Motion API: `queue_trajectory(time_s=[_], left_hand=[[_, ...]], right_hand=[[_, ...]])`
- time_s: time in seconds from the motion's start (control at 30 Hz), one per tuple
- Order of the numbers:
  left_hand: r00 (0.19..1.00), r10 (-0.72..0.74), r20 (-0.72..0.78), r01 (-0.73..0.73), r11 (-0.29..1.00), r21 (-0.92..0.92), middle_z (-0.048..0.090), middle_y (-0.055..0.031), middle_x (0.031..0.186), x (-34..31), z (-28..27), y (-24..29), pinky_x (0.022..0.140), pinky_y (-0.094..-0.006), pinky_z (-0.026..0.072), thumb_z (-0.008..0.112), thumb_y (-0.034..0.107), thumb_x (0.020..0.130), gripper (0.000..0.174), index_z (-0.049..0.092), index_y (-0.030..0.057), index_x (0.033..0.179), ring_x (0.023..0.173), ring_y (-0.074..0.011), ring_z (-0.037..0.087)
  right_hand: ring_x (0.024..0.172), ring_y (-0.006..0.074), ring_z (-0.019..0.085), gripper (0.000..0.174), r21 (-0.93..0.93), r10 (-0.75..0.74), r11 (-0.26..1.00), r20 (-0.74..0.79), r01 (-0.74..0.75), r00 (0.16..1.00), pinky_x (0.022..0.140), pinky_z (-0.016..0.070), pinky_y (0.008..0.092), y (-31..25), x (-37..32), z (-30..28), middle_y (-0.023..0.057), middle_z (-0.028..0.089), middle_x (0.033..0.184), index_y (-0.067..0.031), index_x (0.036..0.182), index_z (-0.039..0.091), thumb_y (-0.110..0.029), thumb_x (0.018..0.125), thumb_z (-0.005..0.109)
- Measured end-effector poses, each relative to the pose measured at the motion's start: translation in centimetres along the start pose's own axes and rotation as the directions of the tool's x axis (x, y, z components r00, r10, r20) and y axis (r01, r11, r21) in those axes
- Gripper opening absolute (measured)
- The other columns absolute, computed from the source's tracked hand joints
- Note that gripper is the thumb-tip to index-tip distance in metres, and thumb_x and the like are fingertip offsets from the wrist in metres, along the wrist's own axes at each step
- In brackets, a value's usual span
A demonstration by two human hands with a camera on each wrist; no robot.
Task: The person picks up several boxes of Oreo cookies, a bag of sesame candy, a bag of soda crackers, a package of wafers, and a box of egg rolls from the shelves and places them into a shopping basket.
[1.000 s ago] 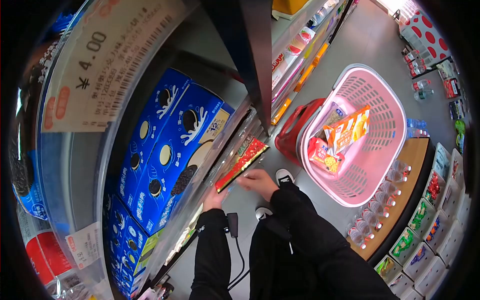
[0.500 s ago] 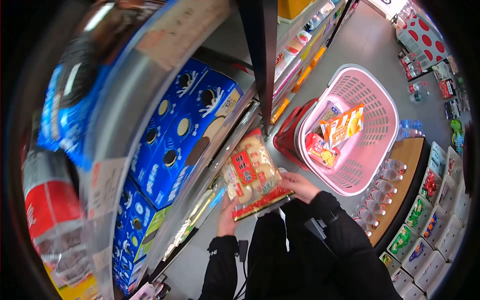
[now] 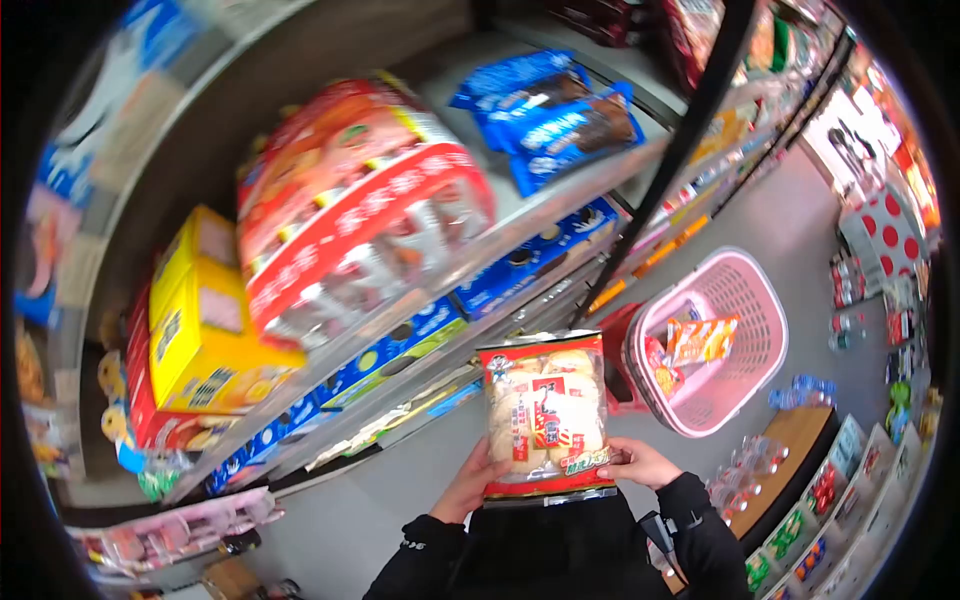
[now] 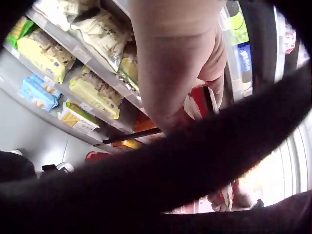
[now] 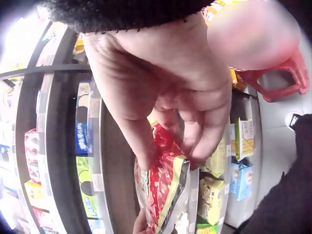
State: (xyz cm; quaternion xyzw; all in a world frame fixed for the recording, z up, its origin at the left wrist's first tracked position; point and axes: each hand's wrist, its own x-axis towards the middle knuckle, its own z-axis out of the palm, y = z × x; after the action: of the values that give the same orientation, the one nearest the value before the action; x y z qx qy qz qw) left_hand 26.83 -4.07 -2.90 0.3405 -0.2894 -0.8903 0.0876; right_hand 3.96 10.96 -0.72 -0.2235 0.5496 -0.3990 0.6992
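Note:
A clear and red bag of pale round crackers (image 3: 545, 415) is held upright, its printed face toward the head camera. The left hand (image 3: 474, 480) grips its lower left edge, and the right hand (image 3: 643, 465) pinches the lower right corner. In the right wrist view the right hand (image 5: 165, 83) has thumb and fingers on the red end of the bag (image 5: 163, 180). The left wrist view shows the left hand (image 4: 183, 58) beside a red piece of packaging (image 4: 199, 101); a dark sleeve hides much there.
A pink basket (image 3: 735, 385) with several snack packs stands on the floor to the right. Shelves at the left hold a large red multipack (image 3: 360, 210), yellow boxes (image 3: 205, 340) and blue packs (image 3: 560, 125). Bottles (image 3: 745, 470) and snack bins (image 3: 825, 490) line the lower right.
The bag, first edge-on and then slanted, now stands upright and faces the camera, both hands still holding it. The head view has swung, showing more upper shelf, with the basket lower in view.

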Motion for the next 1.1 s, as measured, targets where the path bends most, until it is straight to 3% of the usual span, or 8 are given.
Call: queue_trajectory(time_s=[0.2,0.43,0.63,0.83,0.93,1.03,1.07,1.1], left_hand=[[0.975,0.221,0.017,-0.219,0.974,-0.05,0.033,-0.0094,0.123,2.7,0.2,2.9,0.092,-0.0314,0.0298,0.053,0.003,0.074,0.063,0.017,0.0034,0.126,0.112,-0.0171,0.035],[0.921,0.387,-0.048,-0.39,0.913,-0.121,0.036,-0.0091,0.12,7.7,0.7,5.9,0.091,-0.0306,0.0314,0.05,0.003,0.077,0.054,0.023,0.0034,0.124,0.109,-0.0172,0.037],[0.913,0.32,-0.254,-0.375,0.902,-0.213,0.049,-0.011,0.105,13.5,1.3,8.1,0.082,-0.0339,0.0411,0.048,0.002,0.078,0.03,0.042,-0.0005,0.108,0.094,-0.0208,0.05],[0.92,0.381,-0.098,-0.389,0.848,-0.36,0.051,-0.0075,0.099,20.0,-2.0,5.8,0.083,-0.0358,0.0404,0.045,0.017,0.083,0.022,0.046,0.0051,0.101,0.093,-0.0189,0.049],[0.871,0.475,-0.128,-0.492,0.839,-0.233,0.051,-0.0071,0.099,18.8,-2.5,6.5,0.084,-0.0319,0.0382,0.041,0.013,0.085,0.016,0.049,0.0043,0.095,0.092,-0.0174,0.048],[0.789,0.612,0.053,-0.499,0.588,0.637,0.048,-0.0067,0.102,20.2,-7.1,4.7,0.084,-0.0322,0.0379,0.043,0.013,0.085,0.019,0.045,0.0044,0.101,0.094,-0.0162,0.047],[0.946,0.296,-0.129,-0.308,0.948,-0.084,0.048,-0.0084,0.103,17.2,-1.8,8.0,0.082,-0.0315,0.0409,0.045,0.011,0.083,0.021,0.046,0.0034,0.103,0.094,-0.018,0.048],[0.946,0.296,-0.133,-0.308,0.948,-0.083,0.048,-0.0084,0.103,16.0,-0.4,8.9,0.082,-0.0315,0.0409,0.045,0.011,0.083,0.021,0.046,0.0034,0.103,0.094,-0.018,0.048]], right_hand=[[0.086,0.0097,0.052,0.04,0.242,-0.121,0.96,-0.108,0.144,0.987,0.076,0.0427,0.022,-2.2,3.6,-1.8,0.0067,0.054,0.096,0.0044,0.111,0.04,0.0,0.074,0.055],[0.088,0.0209,0.054,0.036,0.636,-0.136,0.753,-0.106,0.172,0.985,0.074,0.0466,0.028,-3.8,5.8,-5.0,0.0143,0.052,0.102,0.0021,0.11,0.041,-0.021,0.083,0.047],[0.087,0.0205,0.055,0.029,0.585,-0.127,0.793,-0.115,0.17,0.985,0.071,0.0475,0.027,-6.5,10.7,-5.8,0.0148,0.053,0.101,0.0005,0.104,0.046,-0.02,0.083,0.046],[0.069,0.0121,0.057,0.015,0.44,-0.134,0.863,-0.276,0.249,0.952,0.061,0.0481,0.0217,-9.3,15.1,-6.8,0.0068,0.059,0.079,-0.0006,0.089,0.052,-0.013,0.082,0.048],[0.063,0.0112,0.057,0.011,0.501,-0.147,0.812,-0.318,0.298,0.937,0.055,0.0477,0.0198,-9.6,16.1,-7.6,0.0066,0.058,0.075,-0.0019,0.084,0.052,-0.012,0.082,0.047],[0.064,0.0123,0.058,0.01,0.493,-0.15,0.812,-0.342,0.312,0.928,0.056,0.048,0.0201,-9.6,16.5,-8.3,0.007,0.058,0.075,-0.0016,0.083,0.052,-0.01,0.082,0.046],[0.064,0.0123,0.058,0.01,0.494,-0.15,0.812,-0.338,0.311,0.929,0.056,0.048,0.0201,-9.6,16.5,-8.4,0.007,0.058,0.075,-0.0016,0.083,0.052,-0.01,0.082,0.046],[0.064,0.0128,0.058,0.009,0.508,-0.133,0.807,-0.34,0.301,0.931,0.056,0.0479,0.0201,-9.4,16.5,-8.3,0.0071,0.057,0.074,-0.0015,0.083,0.051,-0.009,0.082,0.046]])
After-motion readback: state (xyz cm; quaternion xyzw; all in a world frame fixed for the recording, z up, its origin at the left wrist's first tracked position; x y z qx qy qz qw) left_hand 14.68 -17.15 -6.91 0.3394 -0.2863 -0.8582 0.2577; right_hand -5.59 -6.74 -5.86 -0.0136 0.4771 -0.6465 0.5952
